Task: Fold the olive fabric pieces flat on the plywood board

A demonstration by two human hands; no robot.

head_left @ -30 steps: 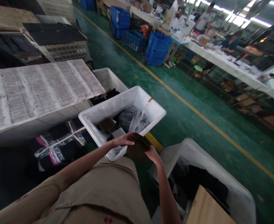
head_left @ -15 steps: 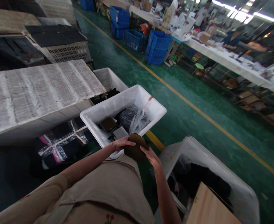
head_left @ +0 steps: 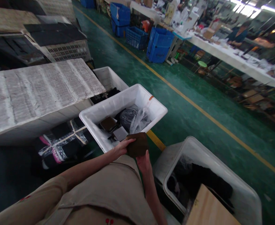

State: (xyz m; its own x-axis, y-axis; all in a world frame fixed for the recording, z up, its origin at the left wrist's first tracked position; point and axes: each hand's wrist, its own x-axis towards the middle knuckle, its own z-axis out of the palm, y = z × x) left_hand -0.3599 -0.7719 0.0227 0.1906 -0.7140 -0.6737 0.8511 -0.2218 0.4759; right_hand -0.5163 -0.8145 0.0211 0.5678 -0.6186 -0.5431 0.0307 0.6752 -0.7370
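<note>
Between my two hands is a dark brown flat piece (head_left: 138, 144), squarish with rounded corners; its material is hard to tell. My left hand (head_left: 122, 147) grips its left edge, thumb lying on top. At the lower right edge my right hand (head_left: 144, 162) holds it, with most of the fingers hidden beneath. Just beyond, a white plastic tub (head_left: 109, 107) contains a stack of similar brown pieces (head_left: 108, 123), a pale grey flat piece (head_left: 120, 133) and a clear plastic bag (head_left: 135, 118) with dark contents.
To the right stands another white tub (head_left: 193, 143) with dark material inside and a wooden board (head_left: 213, 207) across its near end. A strapped dark bundle (head_left: 63, 142) lies left, beside a covered bin (head_left: 41, 90). Blue crates (head_left: 159, 45) and a long worktable (head_left: 217, 51) with people line the aisle.
My right hand has shifted from the piece's right side to its lower edge. The brown piece has turned and now shows a broader, flatter face.
</note>
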